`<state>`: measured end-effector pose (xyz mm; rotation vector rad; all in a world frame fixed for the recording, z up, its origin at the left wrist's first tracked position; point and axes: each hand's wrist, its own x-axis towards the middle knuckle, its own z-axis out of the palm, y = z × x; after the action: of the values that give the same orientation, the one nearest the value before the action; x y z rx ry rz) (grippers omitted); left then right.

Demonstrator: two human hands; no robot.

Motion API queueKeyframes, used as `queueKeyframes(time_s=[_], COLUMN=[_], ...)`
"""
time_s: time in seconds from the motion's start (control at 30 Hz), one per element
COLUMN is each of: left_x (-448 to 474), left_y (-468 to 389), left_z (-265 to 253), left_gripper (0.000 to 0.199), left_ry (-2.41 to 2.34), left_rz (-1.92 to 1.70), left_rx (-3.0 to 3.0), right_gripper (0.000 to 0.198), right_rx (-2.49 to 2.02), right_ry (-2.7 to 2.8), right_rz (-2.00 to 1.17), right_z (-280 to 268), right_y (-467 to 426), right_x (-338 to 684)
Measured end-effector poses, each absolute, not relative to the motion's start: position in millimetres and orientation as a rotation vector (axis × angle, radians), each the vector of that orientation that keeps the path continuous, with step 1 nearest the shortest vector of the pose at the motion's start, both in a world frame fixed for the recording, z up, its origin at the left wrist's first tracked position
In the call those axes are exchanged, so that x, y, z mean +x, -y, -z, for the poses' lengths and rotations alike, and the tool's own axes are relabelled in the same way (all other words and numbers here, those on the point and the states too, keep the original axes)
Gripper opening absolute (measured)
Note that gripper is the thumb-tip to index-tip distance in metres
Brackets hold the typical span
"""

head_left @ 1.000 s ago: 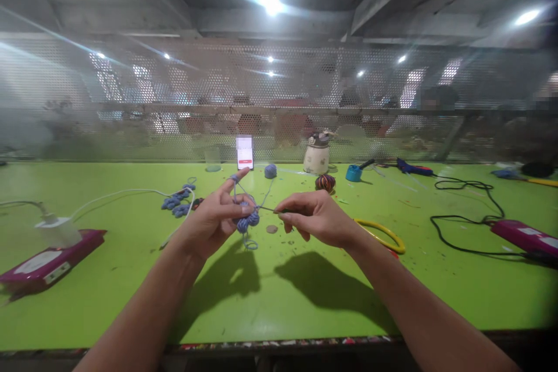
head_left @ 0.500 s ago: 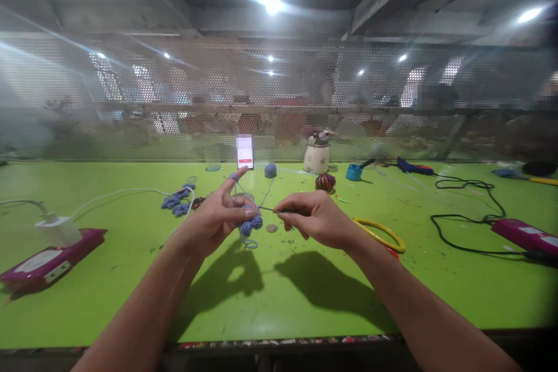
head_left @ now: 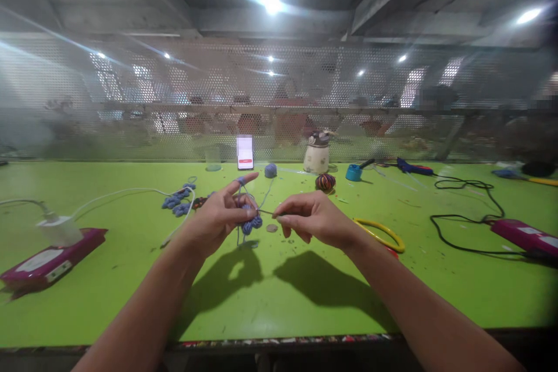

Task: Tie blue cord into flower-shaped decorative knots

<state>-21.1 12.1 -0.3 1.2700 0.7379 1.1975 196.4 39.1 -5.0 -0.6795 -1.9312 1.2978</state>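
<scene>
My left hand point(head_left: 222, 213) pinches a small purple crochet piece point(head_left: 251, 224) between thumb and fingers. Purple yarn point(head_left: 246, 188) loops round its index finger, which points to the right. My right hand point(head_left: 311, 216) grips a thin crochet hook point(head_left: 267, 212), its tip at the upper edge of the piece. From there a strand runs back to a purple yarn ball point(head_left: 271, 170). Several finished-looking purple crochet pieces point(head_left: 178, 202) lie left of my left hand. The fingers partly hide the stitches and most of the hook's handle.
A phone point(head_left: 244, 153) stands upright at the back, near a pitcher point(head_left: 317, 153) and a multicoloured yarn ball point(head_left: 325, 182). A yellow ring point(head_left: 386, 237) lies by my right forearm. Power strips point(head_left: 52, 261) with cables occupy both sides of the green table point(head_left: 279, 317).
My left index finger has swung down and to the right, away from the phone's lower edge. The hook and right hand have barely shifted.
</scene>
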Motion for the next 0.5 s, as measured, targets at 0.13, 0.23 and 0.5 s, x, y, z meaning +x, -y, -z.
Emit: queueKeyframes(time_s=[0.13, 0.23, 0.5], left_x=[-16, -13, 1], left_y=[-12, -10, -3], left_z=[5, 4, 4], left_gripper=[0.069, 0.089, 0.092], left_ry=[-0.796, -0.792, -1.047], left_rz=[-1.137, -1.136, -1.3], left_rx=[1.381, 1.412, 1.818], right_gripper=[0.022, 0.021, 0.029], right_rx=[-0.638, -0.658, -0.747], right_ry=[1.823, 1.794, 1.54], right_rz=[-1.41, -1.435, -1.579], right_z=[12, 13, 21], right_y=[-42, -42, -42], right_x=[191, 190, 182])
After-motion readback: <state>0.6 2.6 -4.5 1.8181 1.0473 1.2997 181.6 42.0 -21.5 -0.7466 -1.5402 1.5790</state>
